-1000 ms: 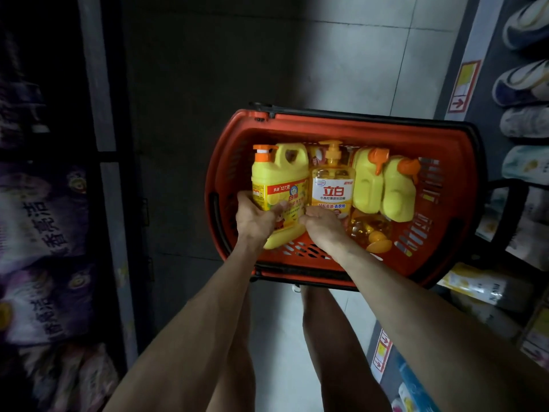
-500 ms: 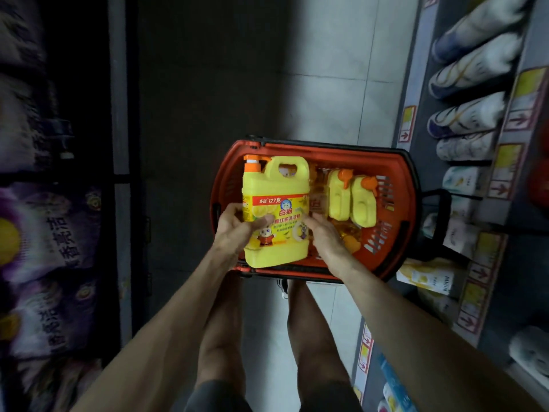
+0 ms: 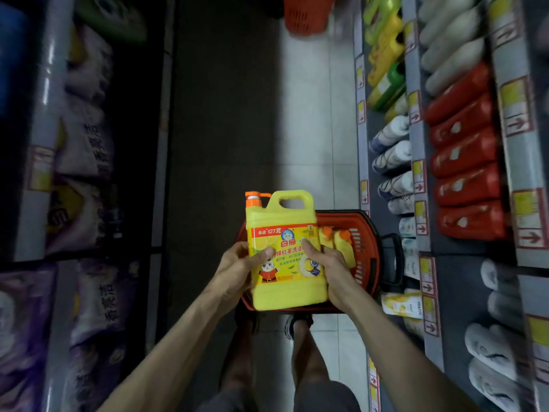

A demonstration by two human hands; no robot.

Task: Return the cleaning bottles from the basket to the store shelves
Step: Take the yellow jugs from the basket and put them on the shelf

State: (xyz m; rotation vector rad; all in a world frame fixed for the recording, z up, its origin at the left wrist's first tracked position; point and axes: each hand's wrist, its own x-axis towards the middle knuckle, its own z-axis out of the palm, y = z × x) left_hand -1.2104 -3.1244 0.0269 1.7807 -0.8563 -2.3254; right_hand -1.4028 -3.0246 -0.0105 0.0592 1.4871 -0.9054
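Note:
A large yellow detergent jug [image 3: 285,221] with an orange pump and a handle is held upright above the red basket [image 3: 370,248]. My left hand [image 3: 237,269] grips its left side with the thumb on the label. My right hand [image 3: 326,263] grips its right side the same way. In the basket, partly hidden behind the jug, lie two smaller yellow bottles [image 3: 341,245] with orange caps. The basket sits on the floor against the right shelves [image 3: 427,203].
The right shelves carry red bottles [image 3: 466,156], white bottles [image 3: 392,156] and yellow and green jugs [image 3: 386,55]. Dark shelving with purple bags [image 3: 89,144] lines the left. Another red basket [image 3: 309,13] stands farther down the tiled aisle. My legs are below the basket.
Both hands have lifted the large yellow jug up out of the basket. The view has risen, and more of the aisle and shelves shows.

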